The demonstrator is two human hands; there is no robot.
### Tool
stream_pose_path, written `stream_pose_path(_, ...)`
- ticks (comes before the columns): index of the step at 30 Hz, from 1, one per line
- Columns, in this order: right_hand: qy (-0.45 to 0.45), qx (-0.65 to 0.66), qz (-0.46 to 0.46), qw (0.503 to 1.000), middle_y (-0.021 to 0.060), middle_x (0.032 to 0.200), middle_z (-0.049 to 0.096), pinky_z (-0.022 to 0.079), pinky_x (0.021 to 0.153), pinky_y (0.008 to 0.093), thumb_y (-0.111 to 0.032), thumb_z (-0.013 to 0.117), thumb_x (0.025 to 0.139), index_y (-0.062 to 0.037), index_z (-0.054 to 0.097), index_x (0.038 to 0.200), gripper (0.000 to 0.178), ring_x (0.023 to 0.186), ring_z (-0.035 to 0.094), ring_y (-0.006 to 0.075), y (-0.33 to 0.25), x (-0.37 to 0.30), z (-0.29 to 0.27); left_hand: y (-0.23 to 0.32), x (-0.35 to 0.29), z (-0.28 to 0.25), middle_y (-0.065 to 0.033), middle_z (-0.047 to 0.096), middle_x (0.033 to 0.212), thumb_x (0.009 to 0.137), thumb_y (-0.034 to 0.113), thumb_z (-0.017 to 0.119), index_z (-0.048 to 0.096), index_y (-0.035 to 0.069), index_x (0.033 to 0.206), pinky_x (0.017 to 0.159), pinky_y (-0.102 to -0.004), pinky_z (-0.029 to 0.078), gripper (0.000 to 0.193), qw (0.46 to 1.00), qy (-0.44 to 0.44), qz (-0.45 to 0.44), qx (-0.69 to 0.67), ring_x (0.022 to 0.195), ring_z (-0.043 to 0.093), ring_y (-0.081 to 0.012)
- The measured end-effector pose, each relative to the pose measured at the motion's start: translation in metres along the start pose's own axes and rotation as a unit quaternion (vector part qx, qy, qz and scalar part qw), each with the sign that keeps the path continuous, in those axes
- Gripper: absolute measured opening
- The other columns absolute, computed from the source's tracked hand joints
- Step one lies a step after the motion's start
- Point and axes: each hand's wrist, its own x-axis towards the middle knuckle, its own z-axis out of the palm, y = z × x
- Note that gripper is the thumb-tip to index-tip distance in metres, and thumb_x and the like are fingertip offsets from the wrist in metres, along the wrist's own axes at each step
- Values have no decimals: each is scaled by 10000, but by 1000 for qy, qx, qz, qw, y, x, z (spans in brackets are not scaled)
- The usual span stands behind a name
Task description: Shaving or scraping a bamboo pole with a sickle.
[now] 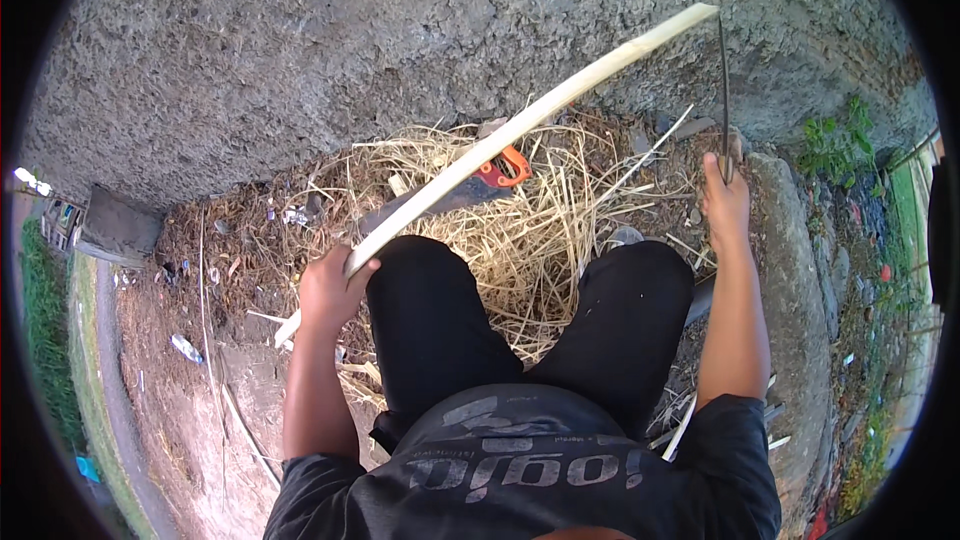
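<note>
My left hand [333, 290] is closed round the lower part of a long pale split-bamboo strip [545, 108]. The strip slants up to the right, and its short lower end sticks out past my wrist. In my right hand [727, 208] is the handle of a thin, dark-bladed knife [724, 85], held upright. Its tip meets the strip's far end in the picture; whether they touch I cannot tell. Below the strip a handsaw [511, 168] with an orange and red handle lies on the shavings, part of it covered by the strip.
Pale shavings [525, 260] are heaped between my knees. A rough grey wall [400, 30] rises beyond. To the right runs a stone ledge [795, 270] with green weeds [845, 145] past it. On the left ground lie a plastic bottle [186, 348] and thin sticks [207, 290].
</note>
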Motion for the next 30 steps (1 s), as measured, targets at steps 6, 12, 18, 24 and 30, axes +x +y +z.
stream_pose_path(6,36,-69,104,991,-51,611,435,299,445,243,-534,581,962,-87,554,838,465,511,405,49,13,-13,-39,-20,-48,-21,-183,603,635,937,560,567,589,18,783,596,-491,467,564,992,-88,-83,37,637,628,-407)
stream_pose_path(12,-113,-218,-2,969,-6,629,475,356,510,281,-506,566,976,-50,566,851,473,547,447,85,6,-14,-21,2,20,-25,-184,685,785,951,607,489,660,30,858,704,-496,527,609,953,-172,-108,226,763,682,-382)
stream_pose_path(18,-273,-333,-103,896,25,672,494,411,595,334,-456,526,1007,-36,559,868,443,624,479,144,29,16,36,20,92,-9,-211,703,935,961,640,417,693,28,966,809,-507,537,672,931,-234,-92,264,911,683,-389)
stream_pose_path(24,-431,-346,-123,824,57,695,528,434,649,371,-443,491,1020,-19,568,875,455,670,510,190,6,37,118,8,88,7,-234,697,990,968,632,410,695,6,1011,884,-512,508,690,938,-246,-125,208,956,668,-408)
stream_pose_path(30,-474,-228,-152,837,84,768,588,467,704,396,-496,450,1022,-8,604,962,515,732,575,217,-20,-2,218,-15,83,-9,-225,688,863,967,623,433,694,-3,911,830,-502,498,681,926,-289,-181,162,885,671,-396)
